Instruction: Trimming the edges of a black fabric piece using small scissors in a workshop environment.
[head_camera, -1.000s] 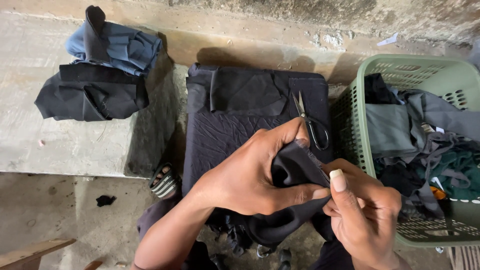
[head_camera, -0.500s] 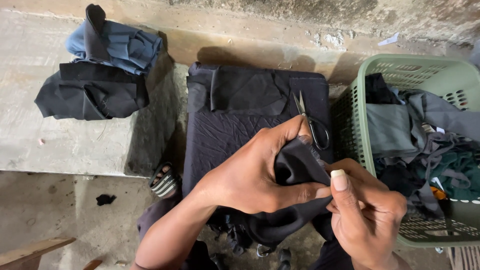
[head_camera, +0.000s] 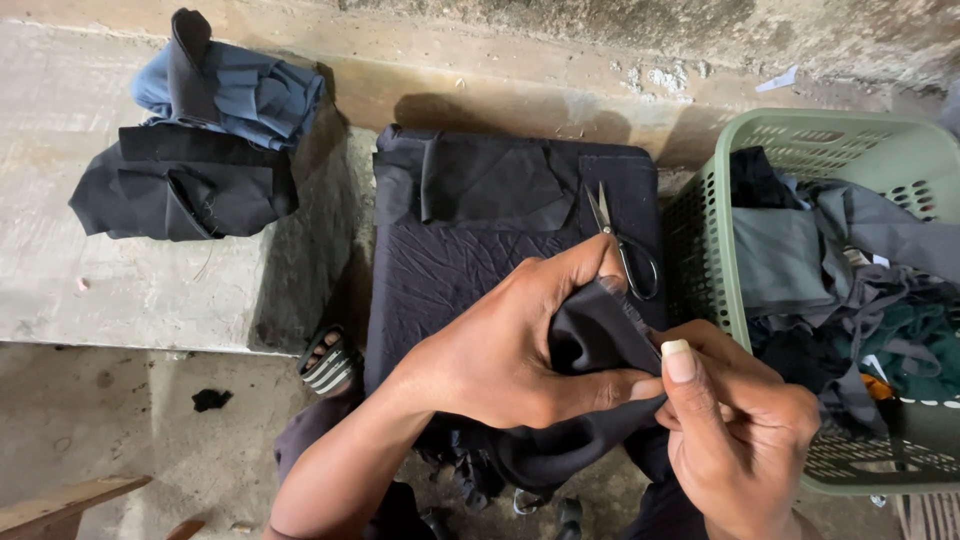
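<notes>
Black garment (head_camera: 590, 400): dark, soft cloth, bunched and folded between both hands; its lower part hangs in a loose curve below them. It sits low in the view, in front of the black pad and just left of the basket.
Left hand (head_camera: 505, 355): fingers curled around the bunched cloth, thumb lying along its lower fold, forefinger stretched up over its top edge; clamped on the garment.
Right hand (head_camera: 740, 430): fingers drawn in, thumb raised with a pale nail, pinching the right edge of the same cloth; it touches the left thumb's tip.
Hands together: closed on one piece, side by side, touching.
Black pad (head_camera: 470, 240): flat, creased black fabric block behind the hands, with a loose flap on its upper part.
Scissors (head_camera: 625, 245): small, metal, lying on the pad's right side, blades pointing away, just above the left forefinger.
Green basket (head_camera: 710, 215): perforated plastic, at right, holding grey, black and green cloth.
Folded clothes (head_camera: 195, 140): black and blue pile on the concrete ledge (head_camera: 130, 290), well apart at upper left.
</notes>
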